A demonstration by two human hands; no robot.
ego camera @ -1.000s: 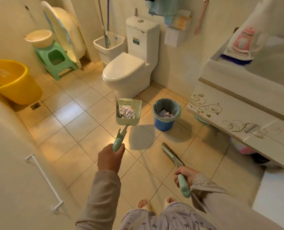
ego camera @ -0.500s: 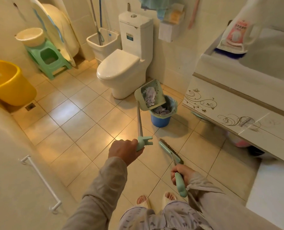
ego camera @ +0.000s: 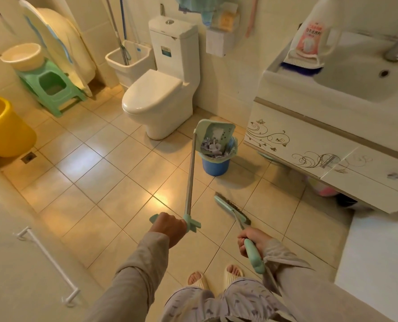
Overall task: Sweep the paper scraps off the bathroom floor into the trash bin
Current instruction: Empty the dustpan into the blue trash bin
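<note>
Left hand (ego camera: pixel 169 225): grips the dustpan (ego camera: pixel 215 135) handle, pan tipped over the trash bin (ego camera: pixel 215 164), paper scraps (ego camera: pixel 210 145) sliding.
Right hand (ego camera: pixel 253 239): grips the broom (ego camera: pixel 233 209), bristles on the floor.

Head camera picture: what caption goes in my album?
Left hand tips dustpan of paper scraps over blue bin; right hand holds broom.

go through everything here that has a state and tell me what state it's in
Dustpan: tipped over the bin, scraps sliding out.
Trash bin: upright, lined, holding scraps.
Broom: head on the floor.
Left hand: gripping the dustpan handle.
Right hand: gripping the broom handle.
Toilet: lid shut.
</note>
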